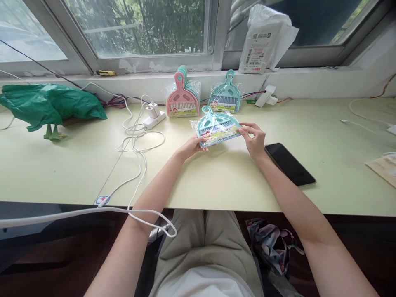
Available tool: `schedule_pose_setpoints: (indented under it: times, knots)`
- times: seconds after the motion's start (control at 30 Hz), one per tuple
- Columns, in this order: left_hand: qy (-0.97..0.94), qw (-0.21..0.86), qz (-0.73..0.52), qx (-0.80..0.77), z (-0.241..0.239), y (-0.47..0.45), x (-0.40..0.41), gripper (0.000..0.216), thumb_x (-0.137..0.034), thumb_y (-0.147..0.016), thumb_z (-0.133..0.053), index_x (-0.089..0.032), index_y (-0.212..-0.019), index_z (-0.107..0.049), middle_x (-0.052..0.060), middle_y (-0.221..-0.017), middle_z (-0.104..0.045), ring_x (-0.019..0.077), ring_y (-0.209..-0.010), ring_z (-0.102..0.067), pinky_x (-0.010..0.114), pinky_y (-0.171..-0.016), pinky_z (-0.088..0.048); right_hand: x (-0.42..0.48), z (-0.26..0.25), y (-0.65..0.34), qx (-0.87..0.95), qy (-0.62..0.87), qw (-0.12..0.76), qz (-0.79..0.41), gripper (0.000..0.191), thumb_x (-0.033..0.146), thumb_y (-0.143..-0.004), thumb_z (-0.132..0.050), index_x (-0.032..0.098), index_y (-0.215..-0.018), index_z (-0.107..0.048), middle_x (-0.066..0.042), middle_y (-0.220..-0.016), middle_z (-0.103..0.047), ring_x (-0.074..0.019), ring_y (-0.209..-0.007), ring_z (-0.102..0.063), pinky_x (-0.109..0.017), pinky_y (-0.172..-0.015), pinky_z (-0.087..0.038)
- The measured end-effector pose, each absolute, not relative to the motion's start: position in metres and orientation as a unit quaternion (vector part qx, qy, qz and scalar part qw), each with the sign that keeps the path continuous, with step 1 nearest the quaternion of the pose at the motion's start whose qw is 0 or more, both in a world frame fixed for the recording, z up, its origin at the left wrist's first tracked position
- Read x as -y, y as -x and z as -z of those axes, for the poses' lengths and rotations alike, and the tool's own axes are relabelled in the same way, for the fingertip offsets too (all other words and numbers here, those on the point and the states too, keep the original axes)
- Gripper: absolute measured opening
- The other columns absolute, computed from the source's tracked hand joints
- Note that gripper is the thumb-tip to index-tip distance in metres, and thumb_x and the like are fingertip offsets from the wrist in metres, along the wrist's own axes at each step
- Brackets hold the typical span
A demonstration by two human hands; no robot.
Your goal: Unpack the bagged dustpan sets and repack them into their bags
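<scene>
Between my two hands I hold a teal dustpan and brush set (218,127) in clear plastic wrap, tilted above the table. My left hand (192,147) grips its lower left corner, thumb on the front and fingers beneath. At the right edge, my right hand (253,138) pinches the set between thumb and fingers. Behind it, another wrapped teal dustpan set (225,93) leans against the wall below the window. To its left stands a stack of wrapped dustpan sets (183,97), pink in front with teal ones behind.
A black phone (290,164) lies beside my right forearm. White cables (134,142) and a power strip (154,119) lie on the left of the table (216,181). Farther left is a green plastic bag (52,103). A yellow cutter (106,73) and a white package (262,45) are on the sill.
</scene>
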State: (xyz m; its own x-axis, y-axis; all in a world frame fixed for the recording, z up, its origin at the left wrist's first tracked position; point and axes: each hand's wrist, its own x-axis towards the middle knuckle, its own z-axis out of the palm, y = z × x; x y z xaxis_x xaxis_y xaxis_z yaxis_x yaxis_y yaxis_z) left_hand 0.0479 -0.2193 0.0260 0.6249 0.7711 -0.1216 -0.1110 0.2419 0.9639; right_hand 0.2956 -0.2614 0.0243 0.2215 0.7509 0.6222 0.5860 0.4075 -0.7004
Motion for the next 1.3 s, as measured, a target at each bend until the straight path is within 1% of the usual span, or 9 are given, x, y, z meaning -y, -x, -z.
schedule_pose_setpoints:
  times: [0.3,0.53,0.8,0.87,0.93,1.03,1.13,1.23,1.3]
  knots:
    - [-0.560,0.711,-0.294,-0.309,-0.029,-0.048,0.223,0.036,-0.018,-0.080,-0.055,-0.010,-0.115,-0.051,0.012,-0.093,-0.073,0.0108,-0.053,-0.063,0.023,-0.053,-0.049,0.262,-0.022,-0.296,0.603,0.547,0.574,-0.090,0.016,0.034,-0.083,-0.062,0.025,-0.086,-0.075,-0.005,-0.109,-0.068,-0.0225,-0.101,-0.064,-0.036,-0.076,-0.060]
    - [-0.575,0.700,-0.295,-0.304,-0.027,-0.047,0.222,0.036,-0.020,-0.080,-0.056,-0.012,-0.115,-0.049,0.011,-0.095,-0.073,0.0112,-0.055,-0.064,0.023,-0.052,-0.049,0.259,-0.018,-0.298,0.601,0.546,0.574,-0.104,0.018,0.036,-0.082,-0.063,0.025,-0.089,-0.075,-0.006,-0.113,-0.063,-0.0215,-0.098,-0.063,-0.034,-0.070,-0.063]
    - [-0.584,0.693,-0.293,-0.306,-0.028,-0.048,0.224,0.040,-0.022,-0.080,-0.058,-0.012,-0.118,-0.049,0.013,-0.097,-0.073,0.0113,-0.055,-0.063,0.023,-0.051,-0.047,0.256,-0.017,-0.298,0.565,0.530,0.608,-0.172,0.018,0.040,-0.077,-0.068,0.024,-0.083,-0.074,-0.004,-0.111,-0.058,-0.0148,-0.080,-0.061,-0.029,-0.062,-0.063]
    - [-0.588,0.692,-0.290,-0.303,-0.027,-0.048,0.224,0.043,-0.022,-0.079,-0.058,-0.012,-0.120,-0.049,0.013,-0.097,-0.072,0.0117,-0.055,-0.064,0.024,-0.052,-0.046,0.255,-0.015,-0.298,0.555,0.529,0.616,-0.178,0.017,0.037,-0.075,-0.070,0.024,-0.086,-0.074,-0.004,-0.111,-0.058,-0.0138,-0.077,-0.061,-0.028,-0.061,-0.063]
    - [-0.592,0.689,-0.287,-0.302,-0.027,-0.048,0.224,0.045,-0.023,-0.079,-0.058,-0.013,-0.121,-0.047,0.012,-0.098,-0.072,0.0119,-0.055,-0.064,0.024,-0.052,-0.046,0.253,-0.013,-0.298,0.547,0.534,0.618,-0.186,0.025,0.033,-0.074,-0.071,0.026,-0.098,-0.072,-0.004,-0.115,-0.059,-0.0128,-0.075,-0.060,-0.027,-0.061,-0.062]
    - [-0.595,0.683,-0.283,-0.315,-0.025,-0.049,0.224,0.047,-0.023,-0.077,-0.060,-0.015,-0.121,-0.044,0.010,-0.098,-0.072,0.0120,-0.055,-0.064,0.023,-0.050,-0.046,0.249,-0.008,-0.300,0.523,0.534,0.616,-0.250,0.049,0.025,-0.071,-0.072,0.029,-0.119,-0.062,-0.003,-0.125,-0.059,-0.0124,-0.077,-0.063,-0.027,-0.065,-0.062]
    - [-0.604,0.676,-0.274,-0.322,-0.023,-0.049,0.223,0.050,-0.023,-0.076,-0.061,-0.016,-0.122,-0.041,0.009,-0.096,-0.071,0.0134,-0.054,-0.065,0.024,-0.047,-0.044,0.246,-0.005,-0.304,0.465,0.529,0.600,-0.380,0.061,0.016,-0.068,-0.070,0.028,-0.126,-0.056,-0.004,-0.121,-0.065,-0.0140,-0.084,-0.067,-0.029,-0.073,-0.061]
    - [-0.615,0.671,-0.259,-0.323,-0.022,-0.048,0.223,0.054,-0.024,-0.076,-0.060,-0.016,-0.124,-0.037,0.010,-0.095,-0.071,0.0140,-0.053,-0.065,0.023,-0.045,-0.042,0.244,-0.003,-0.310,0.431,0.509,0.552,-0.500,0.046,0.015,-0.067,-0.071,0.020,-0.112,-0.066,-0.004,-0.100,-0.073,-0.0164,-0.081,-0.069,-0.031,-0.072,-0.061]
    - [-0.620,0.668,-0.252,-0.325,-0.021,-0.047,0.222,0.054,-0.025,-0.076,-0.060,-0.017,-0.124,-0.037,0.010,-0.095,-0.071,0.0139,-0.053,-0.065,0.023,-0.044,-0.041,0.244,-0.003,-0.314,0.432,0.490,0.531,-0.540,0.033,0.018,-0.066,-0.074,0.016,-0.099,-0.071,-0.005,-0.091,-0.075,-0.0174,-0.077,-0.070,-0.032,-0.071,-0.062]
